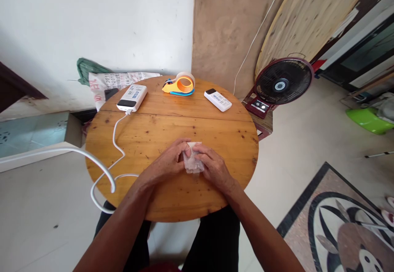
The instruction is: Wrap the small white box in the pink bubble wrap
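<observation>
A small whitish bundle in translucent, bumpy wrap that looks like bubble wrap (193,164) lies between my hands over the near middle of the table. What is inside it cannot be made out. My left hand (172,157) grips its left side, thumb on top and fingers curled around the edge. From the right, my right hand (214,166) presses fingertips onto its upper face and holds that side. Farther back stand a yellow and blue tape dispenser (180,85) with a roll of tape, and a white power bank (218,100) with a black end.
Another white power bank (133,98) sits at the table's back left, plugged into a white cable (115,134) that loops over the left edge. The round wooden table (172,204) meets the wall behind. A dark fan (280,85) stands beyond its right edge.
</observation>
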Tool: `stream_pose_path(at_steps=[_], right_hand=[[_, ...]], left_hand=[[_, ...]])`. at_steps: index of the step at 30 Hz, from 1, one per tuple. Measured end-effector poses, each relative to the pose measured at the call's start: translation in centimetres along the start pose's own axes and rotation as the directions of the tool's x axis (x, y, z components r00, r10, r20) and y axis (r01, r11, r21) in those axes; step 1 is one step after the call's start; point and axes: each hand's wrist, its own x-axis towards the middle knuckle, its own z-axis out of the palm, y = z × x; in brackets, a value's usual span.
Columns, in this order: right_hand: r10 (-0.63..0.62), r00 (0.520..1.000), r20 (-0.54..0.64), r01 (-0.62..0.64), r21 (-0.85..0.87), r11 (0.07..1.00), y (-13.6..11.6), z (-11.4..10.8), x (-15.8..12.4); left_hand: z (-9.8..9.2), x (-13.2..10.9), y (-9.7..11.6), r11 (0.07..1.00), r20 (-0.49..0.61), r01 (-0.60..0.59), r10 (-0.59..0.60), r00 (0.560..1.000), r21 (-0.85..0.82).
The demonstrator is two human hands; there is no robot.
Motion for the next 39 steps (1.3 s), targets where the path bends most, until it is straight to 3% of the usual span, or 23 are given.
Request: stream_pose_path(at_steps=[4, 9, 13, 17, 24, 29, 35, 37, 39], right_hand=[[0.021, 1.0, -0.022, -0.021, 0.015, 1.0, 0.0, 0.1, 0.0], [0.097, 0.995, -0.02, -0.094, 0.118, 0.989, -0.3, -0.5, 0.7], [0.204, 0.975, 0.086, -0.218, 0.212, 0.953, -0.6, -2.0, 2.1], [0.293, 0.925, 0.241, -0.339, 0.179, 0.923, -0.9, -3.5, 3.4], [0.349, 0.896, 0.273, -0.415, 0.244, 0.876, -0.4, -1.8, 3.5], [0.405, 0.879, 0.254, -0.477, 0.418, 0.773, 1.1, 0.1, 2.4], [0.462, 0.842, 0.279, -0.529, 0.6, 0.601, 1.6, 1.0, 2.0], [0.473, 0.836, 0.278, -0.531, 0.629, 0.568, 1.5, 1.0, 2.1], [0.47, 0.836, 0.282, -0.528, 0.647, 0.551, 1.4, 1.0, 2.2]], left_hand=[[0.5, 0.1, 0.0, 1.0, -0.059, -0.006, 0.006, 0.998, 0.001], [0.8, 0.3, 0.3, 0.991, -0.165, 0.029, -0.05, 0.985, -0.128], [0.5, 0.3, 0.4, 0.946, -0.138, 0.129, -0.176, 0.975, -0.296], [0.1, 0.3, 0.5, 0.89, -0.079, 0.216, -0.268, 0.96, -0.401], [0.2, 0.4, 0.8, 0.908, -0.128, 0.312, -0.357, 0.925, -0.281], [0.3, 0.5, 0.4, 0.951, -0.203, 0.285, -0.304, 0.931, -0.117], [0.1, 0.4, 0.5, 0.952, -0.26, 0.231, -0.176, 0.95, 0.201], [0.0, 0.4, 0.6, 0.97, -0.231, 0.192, -0.155, 0.961, 0.148], [0.1, 0.4, 0.7, 0.987, -0.155, 0.156, -0.158, 0.975, -0.025]])
